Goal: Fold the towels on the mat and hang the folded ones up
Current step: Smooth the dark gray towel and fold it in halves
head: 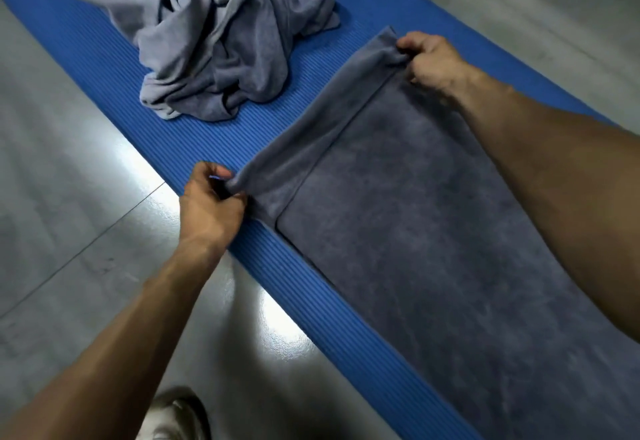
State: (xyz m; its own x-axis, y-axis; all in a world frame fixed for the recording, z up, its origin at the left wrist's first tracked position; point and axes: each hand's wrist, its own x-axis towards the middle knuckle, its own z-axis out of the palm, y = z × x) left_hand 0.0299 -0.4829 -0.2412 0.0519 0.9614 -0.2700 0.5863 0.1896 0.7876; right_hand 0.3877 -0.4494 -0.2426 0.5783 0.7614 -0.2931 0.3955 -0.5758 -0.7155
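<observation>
A dark grey towel (433,231) lies flat along the blue ribbed mat (114,69), running from the centre to the lower right. Its far end is turned back over itself in a raised fold. My left hand (211,204) pinches the near-left corner of that fold at the mat's left edge. My right hand (429,58) grips the far-right corner of the same fold. A crumpled heap of grey towels (221,37), light and darker ones mixed, sits further up the mat, apart from both hands.
Shiny grey floor tiles (69,197) lie on both sides of the mat, with a bright light glare near the mat's left edge. A shoe (176,415) shows at the bottom edge on the floor.
</observation>
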